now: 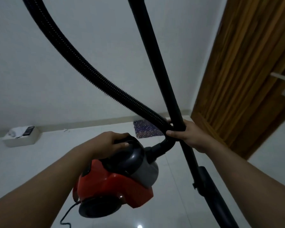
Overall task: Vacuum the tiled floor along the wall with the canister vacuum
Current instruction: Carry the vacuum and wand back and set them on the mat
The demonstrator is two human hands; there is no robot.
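Note:
A red and dark grey canister vacuum (113,180) hangs in the air in front of me, above the white tiled floor (169,186). My left hand (113,142) is shut on its top handle. A black ribbed hose (92,74) curves up from the canister's front and out of the top of the view. My right hand (187,134) grips the black rigid wand (156,55) where it crosses the hose. The wand's lower part with the black floor head (212,193) hangs down at the right. The white wall (39,79) stands ahead.
A wooden door (247,71) with a metal handle fills the right side. A small patterned mat (146,129) lies at the wall's base. A beige box (21,137) with a phone and cloth on it sits at the left. The black power cord (67,213) trails below the canister.

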